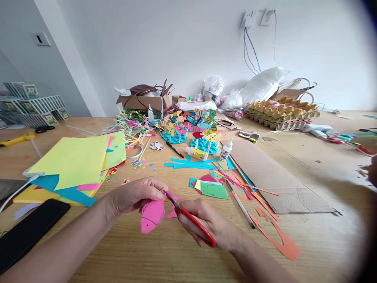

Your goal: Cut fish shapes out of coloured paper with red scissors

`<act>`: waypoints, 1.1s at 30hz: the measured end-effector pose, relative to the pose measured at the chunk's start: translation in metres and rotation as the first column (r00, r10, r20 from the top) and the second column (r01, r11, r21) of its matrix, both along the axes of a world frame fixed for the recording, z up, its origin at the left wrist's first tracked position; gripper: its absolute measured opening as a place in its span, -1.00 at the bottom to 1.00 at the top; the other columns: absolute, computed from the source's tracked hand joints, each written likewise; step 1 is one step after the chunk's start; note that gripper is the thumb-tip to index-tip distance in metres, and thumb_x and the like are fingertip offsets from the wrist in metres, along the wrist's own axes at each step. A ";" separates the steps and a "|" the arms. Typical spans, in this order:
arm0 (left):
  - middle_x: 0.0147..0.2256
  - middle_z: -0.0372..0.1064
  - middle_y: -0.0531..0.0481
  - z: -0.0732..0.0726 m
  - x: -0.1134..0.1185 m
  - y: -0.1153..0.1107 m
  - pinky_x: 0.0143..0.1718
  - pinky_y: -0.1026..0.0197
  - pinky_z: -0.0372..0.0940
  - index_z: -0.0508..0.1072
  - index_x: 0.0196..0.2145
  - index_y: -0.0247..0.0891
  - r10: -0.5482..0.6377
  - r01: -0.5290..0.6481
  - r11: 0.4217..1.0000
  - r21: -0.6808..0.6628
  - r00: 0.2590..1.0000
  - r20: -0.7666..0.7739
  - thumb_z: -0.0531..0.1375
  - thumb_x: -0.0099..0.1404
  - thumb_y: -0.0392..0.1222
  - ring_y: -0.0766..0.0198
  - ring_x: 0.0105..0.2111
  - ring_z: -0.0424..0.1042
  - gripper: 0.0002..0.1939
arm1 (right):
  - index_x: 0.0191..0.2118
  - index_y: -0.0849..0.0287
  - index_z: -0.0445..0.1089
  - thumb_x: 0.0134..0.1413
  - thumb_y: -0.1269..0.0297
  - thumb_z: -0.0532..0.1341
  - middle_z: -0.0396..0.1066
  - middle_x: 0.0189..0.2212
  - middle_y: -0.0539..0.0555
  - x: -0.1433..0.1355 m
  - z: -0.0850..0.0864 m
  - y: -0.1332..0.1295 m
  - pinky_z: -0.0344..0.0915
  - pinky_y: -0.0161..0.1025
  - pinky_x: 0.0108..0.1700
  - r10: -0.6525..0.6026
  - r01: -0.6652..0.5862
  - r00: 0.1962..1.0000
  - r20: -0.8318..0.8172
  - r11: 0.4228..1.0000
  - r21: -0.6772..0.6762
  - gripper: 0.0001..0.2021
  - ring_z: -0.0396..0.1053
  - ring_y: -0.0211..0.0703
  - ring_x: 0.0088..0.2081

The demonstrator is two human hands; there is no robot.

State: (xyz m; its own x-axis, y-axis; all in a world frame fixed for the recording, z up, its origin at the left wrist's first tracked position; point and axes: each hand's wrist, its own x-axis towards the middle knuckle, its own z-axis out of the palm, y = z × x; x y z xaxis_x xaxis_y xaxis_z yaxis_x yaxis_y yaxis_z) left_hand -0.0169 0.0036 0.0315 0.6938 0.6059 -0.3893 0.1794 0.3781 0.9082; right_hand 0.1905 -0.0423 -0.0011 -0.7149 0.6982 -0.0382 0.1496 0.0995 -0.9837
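Observation:
A pink paper fish [152, 215] with a drawn eye and lines hangs from my left hand [144, 193], its head pointing down toward me. My left thumb and fingers pinch it near the tail. My right hand [204, 222] is closed round red-handled scissors [198, 225], whose dark blades meet the pink paper near my left thumb tip. Another bit of pink paper [171, 214] shows behind the blades. Beyond my hands lie green paper pieces [214, 190] with pencil marks and a pen [240, 205].
Coloured sheets [79, 157] and a black phone [32, 232] are at left. Cardboard [265, 177], orange scraps [285, 245] and a glue bottle [226, 150] are at right. Decorated blue bases [175, 136], boxes and egg trays [279, 112] stand behind. Part of a person's hand shows at the right edge.

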 end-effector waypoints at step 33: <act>-0.61 0.10 0.15 -0.036 -0.032 0.015 -0.58 0.31 -0.07 0.24 -0.59 -0.25 -0.131 0.441 0.804 0.398 0.785 -0.605 0.13 0.05 -0.19 0.36 -0.57 0.06 -0.86 | -0.49 0.22 0.46 -0.20 0.66 0.12 0.47 -0.57 0.15 0.007 0.006 -0.061 -0.02 -0.29 -0.64 -0.255 -0.418 0.345 0.903 0.820 0.391 -0.76 0.40 -0.09 -0.60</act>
